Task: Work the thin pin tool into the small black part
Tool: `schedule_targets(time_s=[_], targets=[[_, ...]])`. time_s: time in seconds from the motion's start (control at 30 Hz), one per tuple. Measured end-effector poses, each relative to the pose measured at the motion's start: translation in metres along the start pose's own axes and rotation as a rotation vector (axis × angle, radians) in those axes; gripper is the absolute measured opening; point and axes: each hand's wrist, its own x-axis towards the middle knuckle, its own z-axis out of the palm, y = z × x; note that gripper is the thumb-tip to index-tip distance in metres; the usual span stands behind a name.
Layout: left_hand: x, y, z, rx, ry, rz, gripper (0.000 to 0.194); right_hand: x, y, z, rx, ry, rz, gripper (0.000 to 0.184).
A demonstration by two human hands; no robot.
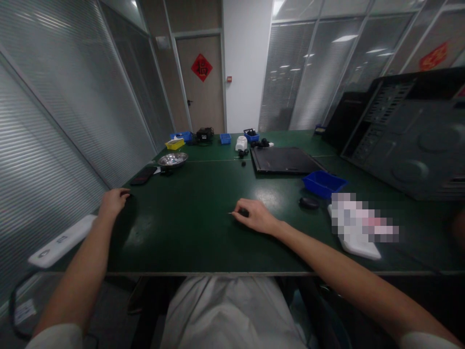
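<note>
My left hand rests near the left edge of the green table, fingers curled over a small dark object that I cannot make out. My right hand lies on the middle of the table, fingers pinched around a small dark tool with a thin metal tip pointing left. A dark oval part lies to the right of that hand, in front of a blue bin.
A metal bowl and a black phone sit at the left rear. A black flat panel lies at centre rear, and large black equipment fills the right. Small bins stand at the far end. A white device overhangs the left edge.
</note>
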Motion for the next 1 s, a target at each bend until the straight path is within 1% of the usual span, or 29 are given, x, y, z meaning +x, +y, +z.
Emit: schedule_targets(time_s=[0.07, 0.27, 0.4, 0.57, 0.7, 0.83, 0.93, 1.0], targets=[[-0.002, -0.005, -0.001, 0.011, 0.038, -0.022, 0.037, 0.000, 0.000, 0.000, -0.004, 0.000, -0.003, 0.010], [-0.005, -0.016, -0.001, 0.049, 0.123, -0.073, 0.029, 0.000, -0.004, -0.003, 0.002, -0.008, 0.001, 0.011], [-0.004, -0.017, 0.001, 0.063, 0.145, -0.068, 0.026, 0.000, -0.004, -0.004, 0.004, -0.009, -0.012, 0.010], [-0.004, -0.023, 0.006, 0.090, 0.166, -0.112, 0.030, 0.000, -0.003, -0.002, 0.001, -0.007, -0.007, 0.011], [-0.001, -0.028, 0.009, 0.083, 0.170, -0.119, 0.028, 0.000, -0.001, -0.001, -0.005, -0.011, -0.007, 0.011], [-0.002, -0.027, 0.009, 0.079, 0.173, -0.145, 0.029, 0.000, 0.000, 0.000, 0.001, -0.014, -0.009, 0.010], [-0.007, -0.021, 0.005, 0.094, 0.188, -0.195, 0.031, 0.000, 0.000, 0.001, -0.004, -0.010, -0.010, 0.009], [-0.010, -0.015, 0.001, 0.111, 0.167, -0.239, 0.032, 0.000, 0.001, 0.001, -0.008, -0.011, -0.009, 0.010]])
